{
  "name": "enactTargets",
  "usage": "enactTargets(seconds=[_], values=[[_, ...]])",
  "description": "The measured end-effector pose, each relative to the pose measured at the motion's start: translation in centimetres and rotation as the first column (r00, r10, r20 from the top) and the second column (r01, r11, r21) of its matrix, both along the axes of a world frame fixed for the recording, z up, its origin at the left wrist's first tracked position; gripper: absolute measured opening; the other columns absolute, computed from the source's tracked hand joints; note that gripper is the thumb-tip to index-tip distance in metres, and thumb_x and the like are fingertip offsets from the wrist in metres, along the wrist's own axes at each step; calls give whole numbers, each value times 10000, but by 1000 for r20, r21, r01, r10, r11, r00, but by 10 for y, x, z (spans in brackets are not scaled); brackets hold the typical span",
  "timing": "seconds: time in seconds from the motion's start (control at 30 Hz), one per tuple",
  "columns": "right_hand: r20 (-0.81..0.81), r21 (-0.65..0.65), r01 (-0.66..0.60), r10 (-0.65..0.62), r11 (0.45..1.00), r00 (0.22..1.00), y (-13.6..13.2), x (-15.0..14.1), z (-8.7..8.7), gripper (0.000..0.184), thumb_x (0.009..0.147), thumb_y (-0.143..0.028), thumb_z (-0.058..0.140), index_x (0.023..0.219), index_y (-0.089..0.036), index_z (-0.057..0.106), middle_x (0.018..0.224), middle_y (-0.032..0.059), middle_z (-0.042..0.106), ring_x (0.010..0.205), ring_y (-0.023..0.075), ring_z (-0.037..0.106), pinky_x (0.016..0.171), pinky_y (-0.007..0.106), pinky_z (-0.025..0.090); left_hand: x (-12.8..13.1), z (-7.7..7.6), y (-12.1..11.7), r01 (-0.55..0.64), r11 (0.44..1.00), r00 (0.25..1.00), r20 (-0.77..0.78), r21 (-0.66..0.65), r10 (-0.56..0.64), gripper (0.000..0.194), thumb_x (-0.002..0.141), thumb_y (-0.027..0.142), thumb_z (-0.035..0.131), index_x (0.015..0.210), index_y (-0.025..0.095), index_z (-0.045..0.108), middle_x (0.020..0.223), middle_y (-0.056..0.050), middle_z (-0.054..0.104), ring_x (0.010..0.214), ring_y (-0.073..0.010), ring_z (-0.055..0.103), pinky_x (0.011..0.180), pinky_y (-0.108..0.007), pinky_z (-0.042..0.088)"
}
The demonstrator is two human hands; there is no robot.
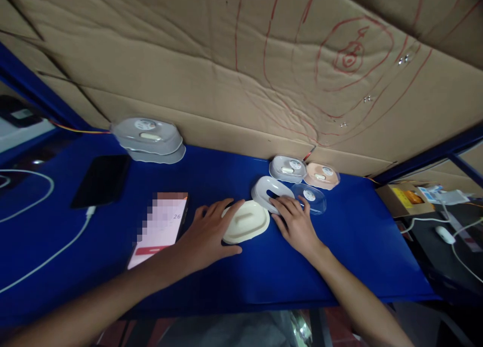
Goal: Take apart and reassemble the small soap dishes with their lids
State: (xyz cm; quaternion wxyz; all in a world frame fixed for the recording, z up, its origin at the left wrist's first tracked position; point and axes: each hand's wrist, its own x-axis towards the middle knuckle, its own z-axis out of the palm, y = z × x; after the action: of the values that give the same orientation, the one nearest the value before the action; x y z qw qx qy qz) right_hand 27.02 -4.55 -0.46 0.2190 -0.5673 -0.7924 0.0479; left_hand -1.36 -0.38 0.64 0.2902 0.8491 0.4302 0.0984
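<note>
My left hand (210, 230), thumb and fingers spread apart, spans the left end of a cream oval tray-like piece (249, 222) with a raised bar in its middle. At its edge the fingers seem to touch it; a firm grip is not visible. My right hand (296, 225) has its fingers stretched over the near right side of a white oval case (263, 191) with a dark slot in its top. Some fingertips lie at the slot, and the thumb points down beside the case. Just beyond the right fingers lies a clear plastic cover (315, 200) with a round sticker.
Behind stand a grey packaged case (283, 174) and a peach one (320, 178); stacked grey cases (149, 141) sit back left. A lit phone (162, 226), a dark phone (101, 181) and a white cable (68, 256) lie left. Cardboard (188, 60) walls the blue table (362, 256).
</note>
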Motion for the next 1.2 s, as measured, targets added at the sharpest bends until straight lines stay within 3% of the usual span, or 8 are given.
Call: enactTargets(seconds=[0.1, 0.23, 0.4, 0.57, 0.7, 0.93, 1.07, 1.2], values=[[-240, -16, 25, -28, 1000, 970, -3, 0, 2, 368, 1049, -346, 580, 1412, -317, 635, 1367, 74, 705, 1317, 317, 593, 1176, 560, 353, 1, 4, 2, -44, 999, 998, 48, -29, 46, 871, 777, 360, 830, 1542, 247, 430, 1525, -215, 537, 1423, -487, 452, 1138, -721, 262], [-632, -132, 85, -150, 988, 760, -13, -10, 1, 352, 1053, -412, 567, 1384, -316, 639, 1341, 47, 719, 1230, 292, 658, 1072, 473, 502, 4, 4, 3, -60, 954, 906, 385, -293, 176, 920, 795, 510, 830, 1555, 304, 355, 1463, -149, 555, 1341, -403, 553, 1134, -611, 401], [-432, -41, -202, 165, 979, 887, -22, -23, 3, 453, 1027, -363, 622, 1473, -317, 559, 1392, 76, 688, 1276, 301, 633, 1111, 502, 466, 16, 0, -4, 91, 755, 625, 627, -650, 465, 948, 749, 486, 883, 1519, 295, 363, 1476, -125, 572, 1329, -349, 603, 1091, -515, 511], [-433, -9, -267, 237, 964, 870, -19, -23, 6, 487, 1031, -362, 622, 1505, -324, 514, 1353, 90, 698, 1269, 298, 639, 1084, 498, 488, 18, 5, -4, 133, 662, 519, 621, -738, 588, 846, 751, 471, 898, 1453, 240, 487, 1457, -137, 623, 1412, -382, 537, 1159, -531, 453], [-441, -9, -308, 273, 951, 855, -17, -18, 5, 477, 1021, -341, 648, 1484, -329, 534, 1371, 81, 688, 1288, 280, 628, 1106, 483, 480, 16, 8, 1, 133, 651, 523, 611, -747, 594, 887, 744, 432, 904, 1489, 237, 465, 1513, -146, 575, 1435, -387, 508, 1166, -533, 437], [-290, -22, -419, 396, 907, 871, -17, -8, 14, 410, 1080, -354, 531, 1490, -340, 547, 1504, 85, 595, 1399, 269, 561, 1143, 488, 450, 11, -5, 6, 218, 653, 649, 607, -725, 458, 977, 658, 401, 956, 1471, 322, 420, 1431, -98, 605, 1285, -353, 617, 986, -501, 562], [-255, -2, -451, 436, 892, 863, -19, -11, 13, 647, 1024, -486, 621, 1603, -282, 414, 1480, 131, 616, 1381, 298, 577, 1153, 502, 459, 10, -6, 5, 184, 641, 627, 591, -745, 507, 891, 691, 526, 923, 1416, 271, 473, 1334, -103, 649, 1260, -345, 619, 1022, -487, 527], [-324, 69, -442, 439, 895, 838, -24, -23, 6, 685, 1039, -342, 626, 1647, -244, 327, 1512, 151, 598, 1421, 282, 554, 1198, 500, 451, 11, 1, 1, 143, 691, 605, 615, -709, 506, 914, 699, 574, 909, 1424, 239, 466, 1357, -131, 637, 1247, -360, 618, 1002, -454, 530]])
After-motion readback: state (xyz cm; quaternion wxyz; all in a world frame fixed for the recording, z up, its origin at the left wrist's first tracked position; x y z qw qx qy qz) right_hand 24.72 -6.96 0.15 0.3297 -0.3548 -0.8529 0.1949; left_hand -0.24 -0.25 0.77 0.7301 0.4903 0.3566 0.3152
